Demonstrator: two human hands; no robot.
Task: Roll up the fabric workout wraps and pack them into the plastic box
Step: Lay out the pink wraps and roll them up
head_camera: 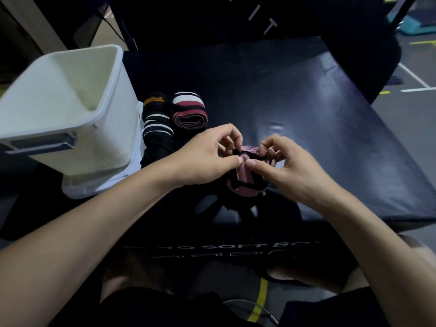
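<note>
Black padded plyo box (318, 119) on gym flooring carries white plastic box (70, 109); left hand (203, 159) and right hand (290, 168) both pinch pink wrap (245, 175).

Dim room. Black padded soft box (330, 119) as work surface. Grey floor (415, 74) right, white and yellow line markings.

left hand (203, 159): bare, no glove or ring | right hand (292, 166): bare, short trimmed nails | forearms: uncovered, no sleeves, no watch or band | near edge: dark shorts (146, 308) over the lap
</note>
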